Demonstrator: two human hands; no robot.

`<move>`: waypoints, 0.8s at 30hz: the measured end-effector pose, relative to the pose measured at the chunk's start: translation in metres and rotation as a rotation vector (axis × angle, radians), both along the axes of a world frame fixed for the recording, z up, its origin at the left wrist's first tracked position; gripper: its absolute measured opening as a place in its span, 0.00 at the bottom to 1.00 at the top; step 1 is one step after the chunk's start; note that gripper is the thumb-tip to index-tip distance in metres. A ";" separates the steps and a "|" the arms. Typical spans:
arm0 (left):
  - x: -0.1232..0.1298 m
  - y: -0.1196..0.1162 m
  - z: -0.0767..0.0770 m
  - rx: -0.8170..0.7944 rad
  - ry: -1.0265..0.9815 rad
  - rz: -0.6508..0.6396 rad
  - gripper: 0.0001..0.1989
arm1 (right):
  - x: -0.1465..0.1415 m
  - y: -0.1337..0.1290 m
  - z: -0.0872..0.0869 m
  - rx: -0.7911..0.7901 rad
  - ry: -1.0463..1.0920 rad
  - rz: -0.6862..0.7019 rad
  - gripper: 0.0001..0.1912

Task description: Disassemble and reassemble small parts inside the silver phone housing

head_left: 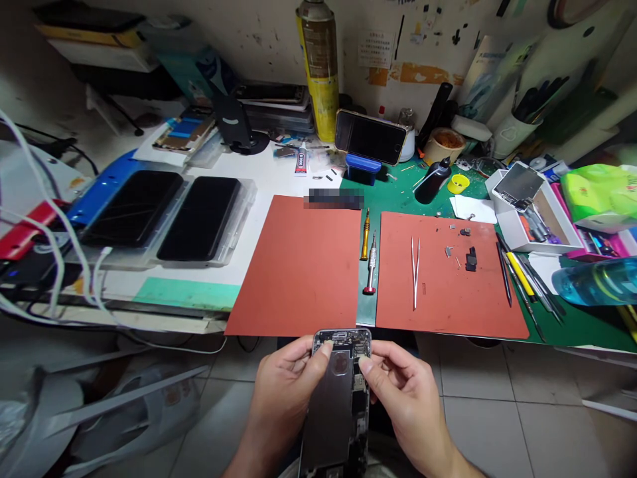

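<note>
An opened smartphone (pixel 327 411), its battery and circuit parts bare, is held off the table's front edge with its top end pointing away from me. My left hand (pixel 293 378) grips the phone's upper left side, thumb on the inner parts near the top. On the opposite side my right hand (pixel 405 388) pinches the upper right edge, its thumb resting on the inside. The phone's lower end runs out of the picture. Just beyond it lie two red mats, the left mat (pixel 303 265) and the right mat (pixel 462 312).
Tweezers (pixel 415 275) and small phone parts (pixel 470 259) lie on the right mat. Between the mats are a gold screwdriver (pixel 366 236) and a silver screwdriver (pixel 371 265). Two dark phones, one here (pixel 199 219), rest at left. A blue bottle (pixel 597 279) and several tools stand right.
</note>
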State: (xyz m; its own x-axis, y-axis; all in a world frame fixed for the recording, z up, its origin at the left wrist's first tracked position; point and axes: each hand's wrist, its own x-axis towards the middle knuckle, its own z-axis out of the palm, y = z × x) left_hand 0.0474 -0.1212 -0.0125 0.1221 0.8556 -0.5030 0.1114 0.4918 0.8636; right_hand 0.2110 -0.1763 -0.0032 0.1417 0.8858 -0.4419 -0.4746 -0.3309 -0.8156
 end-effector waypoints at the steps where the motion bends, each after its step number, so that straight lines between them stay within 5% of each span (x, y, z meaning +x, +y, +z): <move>1: 0.000 0.000 -0.001 0.003 -0.003 -0.001 0.28 | 0.000 0.000 0.000 0.000 -0.003 -0.001 0.17; 24: 0.001 0.000 0.007 0.038 0.065 0.024 0.24 | 0.000 0.000 -0.003 0.022 -0.006 -0.002 0.17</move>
